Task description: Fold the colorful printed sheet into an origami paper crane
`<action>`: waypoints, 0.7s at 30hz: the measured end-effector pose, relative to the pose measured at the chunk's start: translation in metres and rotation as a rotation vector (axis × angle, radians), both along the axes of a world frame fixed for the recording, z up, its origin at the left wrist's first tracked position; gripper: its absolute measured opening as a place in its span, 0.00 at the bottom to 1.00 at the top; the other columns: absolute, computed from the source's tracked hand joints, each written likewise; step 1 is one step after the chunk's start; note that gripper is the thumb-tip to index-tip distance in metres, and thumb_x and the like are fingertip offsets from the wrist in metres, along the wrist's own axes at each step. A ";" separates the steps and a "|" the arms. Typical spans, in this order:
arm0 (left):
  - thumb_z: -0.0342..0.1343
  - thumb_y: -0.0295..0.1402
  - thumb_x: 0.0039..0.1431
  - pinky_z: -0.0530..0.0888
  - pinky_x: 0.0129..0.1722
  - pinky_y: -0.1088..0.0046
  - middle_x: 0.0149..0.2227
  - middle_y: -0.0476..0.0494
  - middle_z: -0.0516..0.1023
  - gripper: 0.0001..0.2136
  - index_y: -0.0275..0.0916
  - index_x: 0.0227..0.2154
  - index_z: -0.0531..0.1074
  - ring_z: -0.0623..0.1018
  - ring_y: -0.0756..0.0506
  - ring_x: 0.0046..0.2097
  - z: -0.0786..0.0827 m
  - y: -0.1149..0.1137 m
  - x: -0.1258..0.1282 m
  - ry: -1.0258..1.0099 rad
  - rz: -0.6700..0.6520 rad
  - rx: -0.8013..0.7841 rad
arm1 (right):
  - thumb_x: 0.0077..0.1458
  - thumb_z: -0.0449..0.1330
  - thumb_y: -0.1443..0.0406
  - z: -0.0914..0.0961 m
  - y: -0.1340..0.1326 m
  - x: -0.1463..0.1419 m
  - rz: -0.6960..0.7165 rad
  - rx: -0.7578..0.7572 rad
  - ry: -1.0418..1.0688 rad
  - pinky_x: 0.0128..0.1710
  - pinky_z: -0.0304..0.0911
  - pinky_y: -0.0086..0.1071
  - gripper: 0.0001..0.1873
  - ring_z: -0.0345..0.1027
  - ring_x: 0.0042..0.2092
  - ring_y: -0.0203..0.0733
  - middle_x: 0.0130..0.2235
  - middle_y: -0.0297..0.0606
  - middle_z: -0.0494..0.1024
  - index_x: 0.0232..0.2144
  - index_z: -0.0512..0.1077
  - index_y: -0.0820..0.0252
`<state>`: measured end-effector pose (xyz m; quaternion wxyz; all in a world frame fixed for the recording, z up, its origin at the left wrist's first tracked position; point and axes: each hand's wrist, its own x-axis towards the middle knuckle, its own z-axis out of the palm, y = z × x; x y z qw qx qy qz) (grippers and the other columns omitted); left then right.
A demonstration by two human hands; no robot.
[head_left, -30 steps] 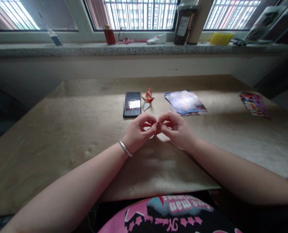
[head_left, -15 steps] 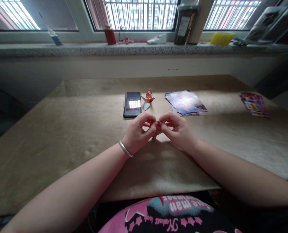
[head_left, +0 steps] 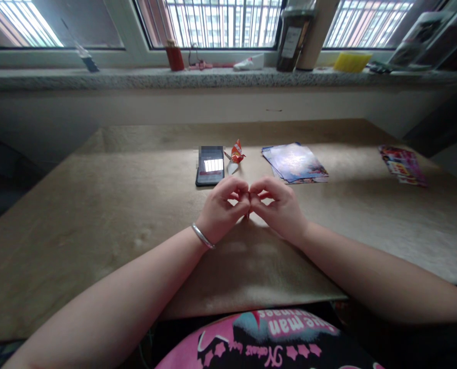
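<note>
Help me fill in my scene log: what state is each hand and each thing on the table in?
Left hand: fingertips pinched on a small red piece.
Right hand: fingertips pinched, meeting the left.
Small red piece: mostly hidden.
Phone: flat, screen up, catching a reflection.
Red paper figure: folded, beside the phone.
Bluish sheets: loosely stacked.
Reddish sheets: flat, overlapping.

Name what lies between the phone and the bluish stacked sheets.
In the head view, a small orange folded piece, nearer the phone than the sheets.
</note>
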<state>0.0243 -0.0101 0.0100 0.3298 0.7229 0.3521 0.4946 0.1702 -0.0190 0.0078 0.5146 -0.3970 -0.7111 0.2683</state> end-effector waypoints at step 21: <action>0.54 0.21 0.47 0.70 0.29 0.82 0.30 0.53 0.71 0.16 0.38 0.40 0.63 0.73 0.55 0.30 -0.022 0.019 -0.005 -0.043 -0.146 -0.370 | 0.47 0.60 0.65 -0.028 0.026 0.011 0.178 -0.393 0.053 0.25 0.61 0.26 0.10 0.64 0.26 0.30 0.28 0.28 0.68 0.33 0.63 0.58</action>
